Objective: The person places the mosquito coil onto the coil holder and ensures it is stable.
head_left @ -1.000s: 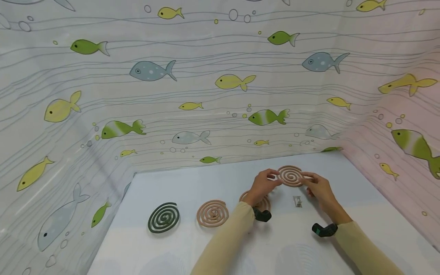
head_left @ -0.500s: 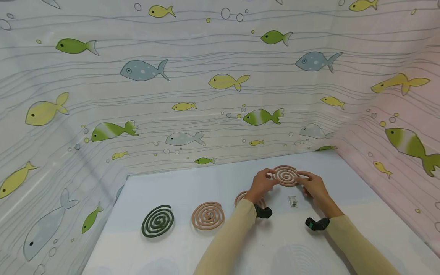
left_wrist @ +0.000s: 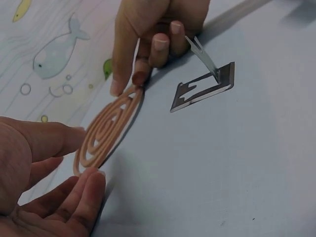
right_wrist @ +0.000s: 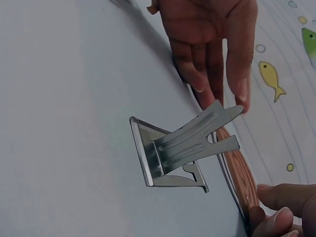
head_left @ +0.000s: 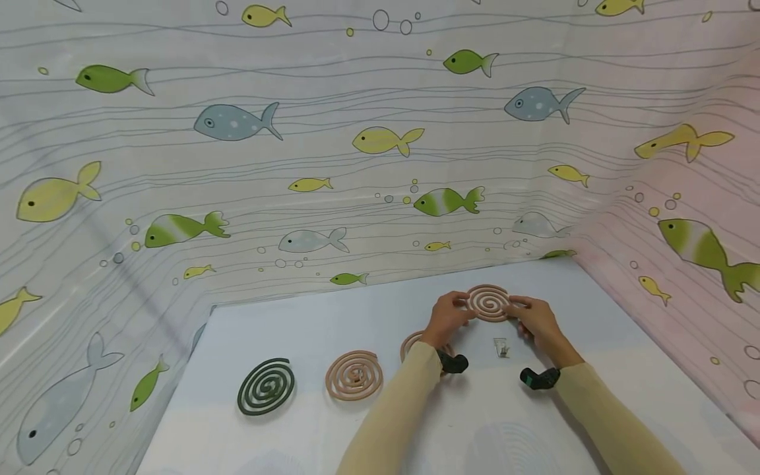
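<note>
Both hands hold a brown mosquito coil [head_left: 489, 304] near the back of the table. My left hand [head_left: 448, 320] pinches its left edge between thumb and fingers. At the opposite edge, the right hand [head_left: 539, 321] pinches it the same way. In the left wrist view the coil [left_wrist: 101, 129] lies slanted between both sets of fingertips. A small metal coil stand [head_left: 501, 348], its forked prong [right_wrist: 197, 136] bent upward, rests on the table in front of the coil. Another brown coil [head_left: 410, 344] is partly hidden behind the left wrist.
To the left on the white table [head_left: 237, 336] lie a brown coil [head_left: 335, 376] with a small metal piece at its middle and a dark green coil [head_left: 243, 396]. Fish-printed walls [head_left: 332, 158] enclose the back and sides. Each wrist wears a black device.
The whole scene has drifted slightly left in the head view as the camera turns. Both hands keep their hold on the coil, with little other movement.
</note>
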Action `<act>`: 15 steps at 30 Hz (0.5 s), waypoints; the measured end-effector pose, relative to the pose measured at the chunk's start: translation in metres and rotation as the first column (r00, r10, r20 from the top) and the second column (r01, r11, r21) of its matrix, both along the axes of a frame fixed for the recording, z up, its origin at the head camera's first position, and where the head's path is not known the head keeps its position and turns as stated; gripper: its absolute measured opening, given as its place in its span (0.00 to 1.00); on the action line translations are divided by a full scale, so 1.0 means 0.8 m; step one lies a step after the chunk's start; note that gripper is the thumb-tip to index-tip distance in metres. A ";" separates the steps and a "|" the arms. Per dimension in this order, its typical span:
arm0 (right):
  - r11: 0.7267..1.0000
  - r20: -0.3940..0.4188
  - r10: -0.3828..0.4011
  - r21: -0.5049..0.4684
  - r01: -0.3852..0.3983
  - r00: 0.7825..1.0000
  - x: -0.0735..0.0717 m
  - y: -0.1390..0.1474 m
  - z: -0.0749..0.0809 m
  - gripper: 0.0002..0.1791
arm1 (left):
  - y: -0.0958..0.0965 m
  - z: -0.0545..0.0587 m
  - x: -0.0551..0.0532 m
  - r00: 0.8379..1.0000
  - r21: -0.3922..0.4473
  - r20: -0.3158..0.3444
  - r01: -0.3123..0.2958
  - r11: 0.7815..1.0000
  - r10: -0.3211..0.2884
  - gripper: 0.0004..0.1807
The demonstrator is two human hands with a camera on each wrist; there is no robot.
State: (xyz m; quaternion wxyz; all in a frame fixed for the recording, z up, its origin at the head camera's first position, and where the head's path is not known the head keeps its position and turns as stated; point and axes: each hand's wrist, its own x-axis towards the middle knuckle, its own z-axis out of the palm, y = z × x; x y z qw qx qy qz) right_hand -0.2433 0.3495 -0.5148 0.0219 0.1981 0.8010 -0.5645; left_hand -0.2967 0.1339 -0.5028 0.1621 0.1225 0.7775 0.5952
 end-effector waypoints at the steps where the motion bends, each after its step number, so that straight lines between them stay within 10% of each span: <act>1: 1.000 0.003 0.002 -0.002 -0.002 1.000 -0.001 0.000 0.000 0.35 | 0.000 0.000 -0.001 1.000 0.004 0.003 0.001 1.000 -0.001 0.24; 15: 0.997 0.018 -0.070 -0.041 0.071 0.997 -0.003 -0.004 0.003 0.32 | 0.002 0.003 0.000 0.999 0.000 0.021 0.032 0.999 -0.032 0.26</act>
